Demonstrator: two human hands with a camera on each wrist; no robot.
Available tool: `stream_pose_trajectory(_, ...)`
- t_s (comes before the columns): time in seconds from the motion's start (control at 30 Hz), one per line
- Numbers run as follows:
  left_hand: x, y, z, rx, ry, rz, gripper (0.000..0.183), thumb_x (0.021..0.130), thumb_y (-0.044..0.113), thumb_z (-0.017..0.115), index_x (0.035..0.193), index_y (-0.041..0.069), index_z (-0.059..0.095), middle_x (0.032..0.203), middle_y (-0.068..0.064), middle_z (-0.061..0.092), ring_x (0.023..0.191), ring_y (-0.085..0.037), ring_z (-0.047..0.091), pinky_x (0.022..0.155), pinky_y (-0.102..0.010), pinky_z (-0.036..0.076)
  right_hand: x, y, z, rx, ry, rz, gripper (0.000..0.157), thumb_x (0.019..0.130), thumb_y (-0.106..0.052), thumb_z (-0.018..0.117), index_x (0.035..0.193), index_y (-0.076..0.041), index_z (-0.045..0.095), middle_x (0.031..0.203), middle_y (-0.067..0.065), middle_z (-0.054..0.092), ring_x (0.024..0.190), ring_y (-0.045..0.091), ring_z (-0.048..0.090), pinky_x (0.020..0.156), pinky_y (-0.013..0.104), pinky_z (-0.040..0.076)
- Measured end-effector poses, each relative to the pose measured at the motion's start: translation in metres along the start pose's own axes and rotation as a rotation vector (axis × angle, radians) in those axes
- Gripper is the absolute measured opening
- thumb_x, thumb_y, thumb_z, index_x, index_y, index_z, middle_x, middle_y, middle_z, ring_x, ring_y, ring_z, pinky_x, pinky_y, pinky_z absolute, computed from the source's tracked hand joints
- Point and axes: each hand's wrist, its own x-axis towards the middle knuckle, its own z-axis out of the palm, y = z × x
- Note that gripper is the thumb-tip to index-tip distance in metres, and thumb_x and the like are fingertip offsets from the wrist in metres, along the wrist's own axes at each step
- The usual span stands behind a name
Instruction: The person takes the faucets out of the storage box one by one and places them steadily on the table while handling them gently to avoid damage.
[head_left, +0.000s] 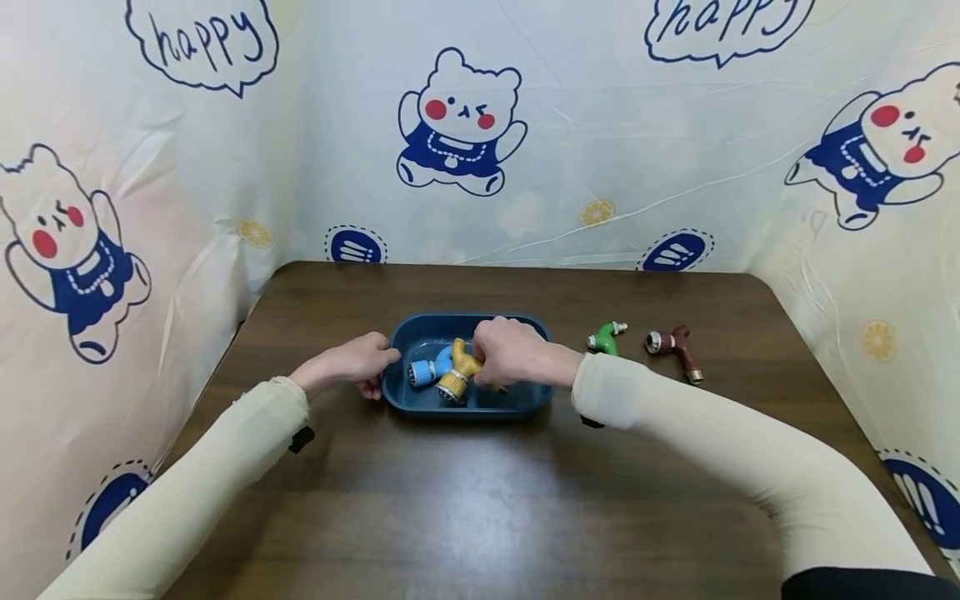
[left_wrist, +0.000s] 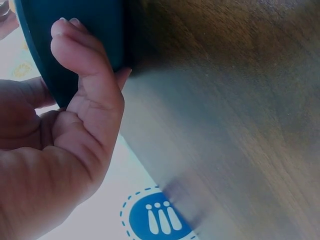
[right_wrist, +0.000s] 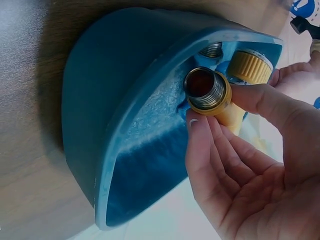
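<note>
My right hand (head_left: 517,350) pinches a yellow Y-shaped pipe fitting (head_left: 458,372) between thumb and fingers, over the inside of a dark blue tray (head_left: 420,412). In the right wrist view, the fitting's open metal threaded end (right_wrist: 207,90) faces the camera, and its ribbed yellow collar (right_wrist: 250,67) is on another branch. Beside it in the tray lies a light blue pipe fitting (head_left: 429,369), partly covered by the yellow one. My left hand (head_left: 352,362) grips the tray's left end, thumb at the rim and fingers (left_wrist: 80,50) against the outer wall.
To the right of the tray, a green pipe fitting (head_left: 604,338) and a dark red Y-shaped pipe fitting (head_left: 678,350) lie on the brown wooden table (head_left: 480,500). A printed cloth (head_left: 570,167) hangs behind the table and along both sides.
</note>
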Motion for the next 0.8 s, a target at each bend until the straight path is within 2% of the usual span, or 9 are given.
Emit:
stream_pose_trajectory(0.27,-0.001,-0.001,0.0,-0.009,0.0,0.018,0.026,0.112,0.011,0.039,0.103,-0.009,0.054,0.069,-0.012,0.063,0.054,-0.014,0.064,0.055,-0.028,0.06,-0.006,0.003,-0.003,-0.019,0.02,-0.01,0.021,0.091,-0.023,0.083,0.074,-0.014,0.073,0.065,-0.003,0.067,0.053,0.012,0.064,0.05,0.025,0.054)
stream_pose_trajectory(0.5,0.002,-0.003,0.002,0.012,0.012,0.028,0.027,0.111,0.011,0.04,0.099,-0.008,0.055,0.069,-0.011,0.063,0.054,-0.014,0.065,0.055,-0.028,0.06,-0.009,0.006,-0.006,0.02,0.012,0.01,0.018,0.092,-0.023,0.083,0.081,-0.013,0.074,0.073,0.0,0.069,0.057,0.014,0.066,0.053,0.026,0.056)
stream_pose_trajectory(0.8,0.003,-0.004,0.002,0.046,0.031,0.04,0.028,0.11,0.009,0.04,0.093,-0.007,0.056,0.065,-0.01,0.062,0.052,-0.014,0.064,0.053,-0.028,0.059,-0.013,0.006,-0.009,0.015,0.015,0.024,0.017,0.091,-0.024,0.085,0.081,-0.013,0.075,0.073,-0.001,0.069,0.059,0.014,0.065,0.053,0.027,0.056)
